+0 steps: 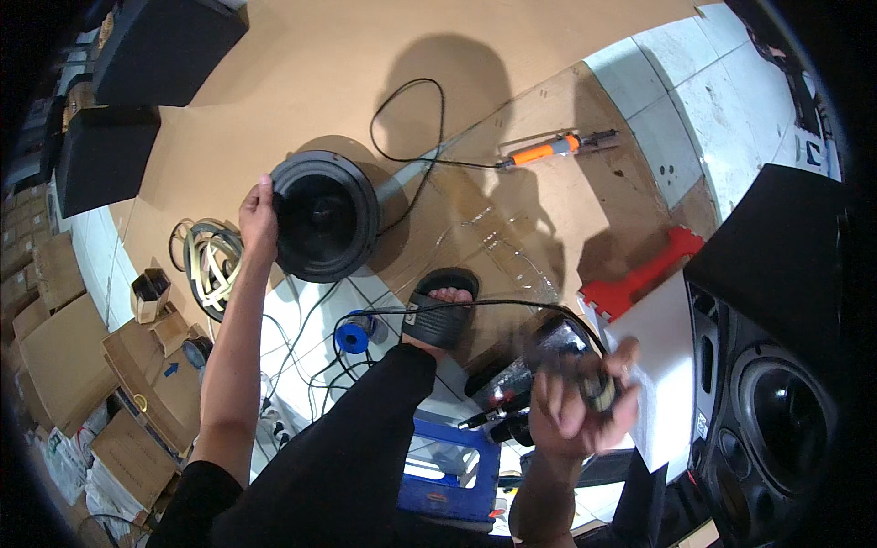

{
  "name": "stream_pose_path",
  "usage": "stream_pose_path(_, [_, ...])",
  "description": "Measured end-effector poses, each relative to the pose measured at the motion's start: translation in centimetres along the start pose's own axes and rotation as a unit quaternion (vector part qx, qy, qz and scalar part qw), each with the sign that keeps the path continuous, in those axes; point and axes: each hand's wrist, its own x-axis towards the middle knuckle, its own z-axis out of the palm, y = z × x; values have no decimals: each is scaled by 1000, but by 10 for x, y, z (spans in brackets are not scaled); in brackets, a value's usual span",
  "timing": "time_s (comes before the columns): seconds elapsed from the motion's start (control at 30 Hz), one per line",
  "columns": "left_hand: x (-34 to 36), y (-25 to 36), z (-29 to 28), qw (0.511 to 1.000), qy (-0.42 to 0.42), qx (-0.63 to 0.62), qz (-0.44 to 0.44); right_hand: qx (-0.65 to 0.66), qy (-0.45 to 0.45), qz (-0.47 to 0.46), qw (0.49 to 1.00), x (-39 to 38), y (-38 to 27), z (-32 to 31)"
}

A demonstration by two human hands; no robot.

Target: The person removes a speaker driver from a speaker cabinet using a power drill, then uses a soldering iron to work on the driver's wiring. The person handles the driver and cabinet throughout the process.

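A round black speaker woofer (322, 217) is held tilted up above the cardboard, its cone facing me. My left hand (258, 219) grips its left rim, thumb uppermost. Toward the lower right, my right hand (571, 416) is smeared by motion, its fingers curled round a dark object (598, 391). A black cable (512, 303) arches across to that object, whose kind I cannot make out. Just left of this hand lies a shiny black wrapped item (557, 338). Farther away, an orange corded electric screwdriver (546, 150) rests on the cardboard.
A black speaker cabinet (722, 365) stands at the right, beside a red plastic piece (644, 274). My sandalled foot (443, 310) is near a blue spool (351, 337) and loose cables. A blue plastic stool (448, 489) sits below. Cardboard boxes (68, 352) crowd the left; dark cabinets (169, 50) stand behind.
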Motion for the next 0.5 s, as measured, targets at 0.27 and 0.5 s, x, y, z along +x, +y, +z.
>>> stream_pose_path(0.27, [-27,-16,-15,988,143,-57,-17,283,102,73,951,85,39,-69])
stream_pose_path(0.5, [-167,40,36,944,-148,190,224,496,167,-71,849,193,25,-177])
